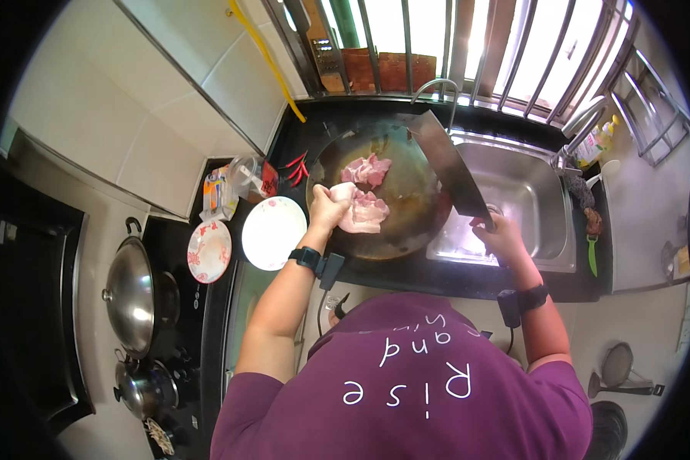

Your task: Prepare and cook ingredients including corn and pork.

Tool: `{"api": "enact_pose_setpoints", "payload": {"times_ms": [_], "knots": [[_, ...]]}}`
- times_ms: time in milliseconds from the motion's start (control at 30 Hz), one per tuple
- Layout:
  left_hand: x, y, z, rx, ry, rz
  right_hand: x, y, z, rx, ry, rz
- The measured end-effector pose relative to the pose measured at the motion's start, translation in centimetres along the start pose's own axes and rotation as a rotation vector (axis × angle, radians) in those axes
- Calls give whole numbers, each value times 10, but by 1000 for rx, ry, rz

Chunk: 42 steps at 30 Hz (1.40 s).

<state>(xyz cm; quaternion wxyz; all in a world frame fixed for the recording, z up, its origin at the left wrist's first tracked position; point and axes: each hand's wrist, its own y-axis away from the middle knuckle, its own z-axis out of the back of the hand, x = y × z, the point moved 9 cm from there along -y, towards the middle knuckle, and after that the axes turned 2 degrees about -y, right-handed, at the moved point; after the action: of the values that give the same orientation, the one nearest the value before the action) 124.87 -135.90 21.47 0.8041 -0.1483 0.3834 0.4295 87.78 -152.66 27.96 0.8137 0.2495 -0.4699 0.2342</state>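
Observation:
On a round, dark-stained board (414, 201) lie two portions of raw meat. My left hand (326, 211) grips the nearer piece of raw meat (363, 215) by its pale, fatty left end. Just beyond it rests a second portion of raw meat (368, 170), which neither hand touches. My right hand (499, 234) is closed on the handle of a broad-bladed cleaver (449, 164), over the left part of the sink. The cleaver's blade is raised and slants across the board's right edge, with a gap between it and the meat.
Red chillies (299, 168) lie left of the board, near a clear plastic container (247, 175). A white plate (274, 233) and a patterned bowl (209, 252) stand at the left. The steel sink (529, 201) adjoins the board; a green-handled peeler or knife (592, 253) lies beyond it.

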Motion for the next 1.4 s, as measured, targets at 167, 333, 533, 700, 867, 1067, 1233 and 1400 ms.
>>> {"api": "enact_pose_setpoints", "payload": {"times_ms": [167, 333, 533, 700, 867, 1067, 1233, 1400], "knots": [[-75, -1, 3, 69, 237, -179, -40, 10, 12, -54, -20, -54], [-161, -25, 1, 90, 278, -328, -73, 25, 18, -110, -75, -152], [-177, -63, -38, 8, 340, -335, -89, 48, 37, -225, -115, -122], [-104, -95, -65, 62, -351, -231, -106, 60, 51, -268, -37, -79], [-38, -101, -50, 136, -458, -99, -100, 70, 60, -357, 172, 112], [-12, -71, -59, 375, 81, 109, -62, 43, 41, -246, 323, 332], [-10, -4, -59, 497, 516, 241, -17, 27, 19, -166, 193, 312], [6, 53, -41, 462, 268, 170, 25, 11, -18, 69, 259, 373]]}}
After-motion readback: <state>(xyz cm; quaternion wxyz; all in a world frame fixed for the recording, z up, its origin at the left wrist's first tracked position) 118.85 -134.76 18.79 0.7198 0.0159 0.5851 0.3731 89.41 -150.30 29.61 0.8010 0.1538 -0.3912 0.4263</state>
